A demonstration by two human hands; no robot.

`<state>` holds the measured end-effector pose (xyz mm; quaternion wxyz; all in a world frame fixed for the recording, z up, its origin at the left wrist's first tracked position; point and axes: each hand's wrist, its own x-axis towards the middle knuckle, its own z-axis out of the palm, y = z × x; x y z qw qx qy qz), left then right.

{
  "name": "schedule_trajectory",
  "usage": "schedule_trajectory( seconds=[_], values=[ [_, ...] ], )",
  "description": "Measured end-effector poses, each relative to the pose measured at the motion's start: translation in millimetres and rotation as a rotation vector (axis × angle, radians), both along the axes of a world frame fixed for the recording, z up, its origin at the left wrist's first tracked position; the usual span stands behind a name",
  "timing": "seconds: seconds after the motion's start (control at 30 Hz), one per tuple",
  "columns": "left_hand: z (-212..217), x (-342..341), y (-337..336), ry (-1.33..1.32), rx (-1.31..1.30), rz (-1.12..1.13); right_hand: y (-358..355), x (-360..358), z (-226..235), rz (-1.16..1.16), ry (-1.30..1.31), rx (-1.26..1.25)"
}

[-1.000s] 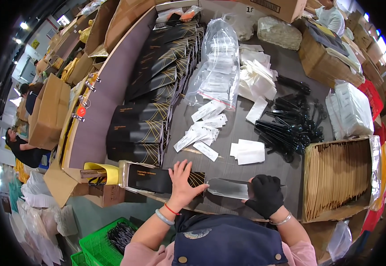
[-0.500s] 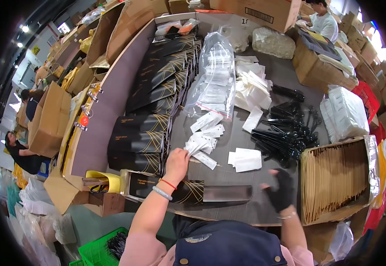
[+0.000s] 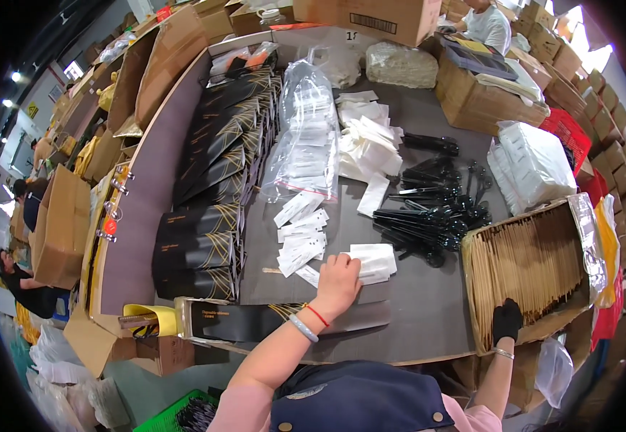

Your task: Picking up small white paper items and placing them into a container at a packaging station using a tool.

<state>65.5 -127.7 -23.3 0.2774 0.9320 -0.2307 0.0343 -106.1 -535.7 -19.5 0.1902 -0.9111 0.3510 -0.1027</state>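
My left hand (image 3: pixel 338 283), bare with a red cord and a pale bangle at the wrist, has its fingers drawn together at the left edge of a small stack of white napkins (image 3: pixel 375 263). Whatever is under its fingertips is hidden. Beside it lies a loose pile of small white paper packets (image 3: pixel 303 241). My right hand (image 3: pixel 506 321), in a black glove, is curled at the near edge of a carton (image 3: pixel 480 306) packed with thin tan sticks (image 3: pixel 532 266). Its fingertips are partly hidden against the sticks. Below my left forearm lies a black printed sleeve (image 3: pixel 237 320).
Stacked black sleeves (image 3: pixel 194 248) line the left side. A clear bag of packets (image 3: pixel 304 137), more napkins (image 3: pixel 367 144) and black plastic spoons (image 3: pixel 435 219) cover the middle. A wrapped white pack (image 3: pixel 536 165) stands at the right. Another person (image 3: pixel 487 29) is at the far right.
My left hand has moved right from the packet pile to the napkin stack. My right hand has gone from above the table to the carton of sticks. The view has shifted.
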Motion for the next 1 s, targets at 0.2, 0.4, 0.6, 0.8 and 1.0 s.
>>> schedule_trajectory(
  seconds=[0.2, 0.4, 0.6, 0.8, 1.0],
  values=[
    [-6.9, 2.3, -7.0, -0.056, 0.001, -0.001, -25.0, -15.7, -39.0, -0.154, -0.142, -0.345],
    [33.0, -6.6, 6.5, 0.301, -0.272, -0.076, 85.3, 65.7, 1.0, 0.276, -0.233, 0.088],
    [41.1, -40.6, 61.4, 0.458, -0.110, -0.215, 163.3, 153.4, 25.2, 0.654, -0.142, -0.062],
    [31.2, -80.7, 66.7, -0.067, 0.080, -0.167, 159.7, 174.6, -27.3, 0.689, -0.077, -0.440],
    [36.6, -102.0, 73.5, -0.017, 0.238, -0.175, 163.8, 173.4, -27.4, 0.741, -0.155, -0.550]
  ],
)
